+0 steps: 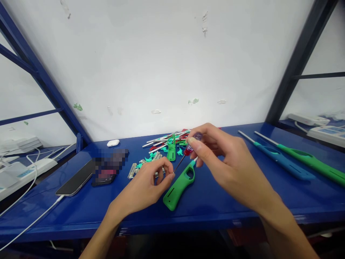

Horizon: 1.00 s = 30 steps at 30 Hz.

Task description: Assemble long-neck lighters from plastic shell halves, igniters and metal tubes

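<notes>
Table edge: front rim of the blue table (pixel 229 205) crosses below both hands; the lighter's butt end sits near it.
Green lighter: lies on the table between the hands (pixel 179 187); long axis slants, butt near-left, nozzle far-right (nozzle partly behind right fingers).
Left hand: curled, thumb and forefinger nearly meeting at the screwdriver tip (pixel 147 183); whether they pinch the tip or something tiny, cannot tell (too small).
Right hand: fingers closed round the screwdriver handle (pixel 225 158), above the table.
Screwdriver: red-and-purple handle (pixel 188 148) up-right, shaft slanting down-left, tip at left fingertips; raised over the lighter.
Room right: blue tabletop shows between the right forearm and the blue lighter (pixel 280 160); another green lighter (pixel 309 158) beside that, both nozzles pointing far-left.
Room left: tabletop strip between left forearm and the black phone (pixel 77 180) (cable plugged in); second phone (pixel 106 178) just beside.
Behind left hand: clear parts (pixel 132 171), heaped.
Behind screwdriver: green half shell (pixel 171 149), long axis near-far, against a pile of metal rods (pixel 159 140).
Back edge: white earbud case (pixel 113 143) near it, then wall (pixel 161 54).
</notes>
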### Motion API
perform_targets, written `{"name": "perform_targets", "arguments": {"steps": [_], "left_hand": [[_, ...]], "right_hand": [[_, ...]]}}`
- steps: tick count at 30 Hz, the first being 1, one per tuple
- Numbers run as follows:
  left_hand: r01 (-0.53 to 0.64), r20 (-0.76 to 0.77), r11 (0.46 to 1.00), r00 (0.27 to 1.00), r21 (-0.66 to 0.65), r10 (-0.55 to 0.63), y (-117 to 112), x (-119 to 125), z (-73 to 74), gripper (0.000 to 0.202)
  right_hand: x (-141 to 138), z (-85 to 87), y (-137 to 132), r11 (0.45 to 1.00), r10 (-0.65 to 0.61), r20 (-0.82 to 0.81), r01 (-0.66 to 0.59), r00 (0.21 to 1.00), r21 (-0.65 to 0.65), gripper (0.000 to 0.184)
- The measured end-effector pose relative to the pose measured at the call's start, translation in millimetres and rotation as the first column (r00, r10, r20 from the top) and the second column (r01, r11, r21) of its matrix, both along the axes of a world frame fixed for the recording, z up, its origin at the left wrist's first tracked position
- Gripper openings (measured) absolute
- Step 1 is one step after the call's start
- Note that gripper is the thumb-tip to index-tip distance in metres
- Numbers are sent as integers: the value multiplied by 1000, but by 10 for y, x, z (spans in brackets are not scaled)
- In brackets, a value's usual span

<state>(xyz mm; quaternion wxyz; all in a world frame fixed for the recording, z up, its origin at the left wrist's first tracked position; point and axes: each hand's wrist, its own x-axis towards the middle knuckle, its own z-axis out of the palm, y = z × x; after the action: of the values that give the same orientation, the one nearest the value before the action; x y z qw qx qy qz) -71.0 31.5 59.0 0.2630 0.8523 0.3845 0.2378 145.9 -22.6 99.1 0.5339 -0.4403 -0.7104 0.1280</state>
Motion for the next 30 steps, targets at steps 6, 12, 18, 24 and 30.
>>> {"name": "perform_targets", "arguments": {"steps": [6, 12, 18, 24, 30], "left_hand": [[15, -10, 1000, 1000, 0, -15, -10, 6, 19, 13], [18, -10, 1000, 1000, 6, -18, -17, 1, 35, 13], [9, -18, 1000, 1000, 4, -9, -43, -11, 41, 14], [9, -17, 1000, 1000, -5, -9, -36, -5, 36, 14], [32, -5, 999, 999, -14, -32, -51, -5, 38, 14]], "right_hand": [[-14, -19, -22, 1000, 29, -23, -29, 999, 1, 13], [24, -9, -9, 998, -60, -16, 60, 998, 32, 14], [30, -8, 28, 999, -36, -17, 36, 999, 0, 15], [35, -14, 15, 1000, -14, -22, 14, 1000, 3, 13], [31, -48, 39, 1000, -12, -59, 12, 998, 11, 15]]}}
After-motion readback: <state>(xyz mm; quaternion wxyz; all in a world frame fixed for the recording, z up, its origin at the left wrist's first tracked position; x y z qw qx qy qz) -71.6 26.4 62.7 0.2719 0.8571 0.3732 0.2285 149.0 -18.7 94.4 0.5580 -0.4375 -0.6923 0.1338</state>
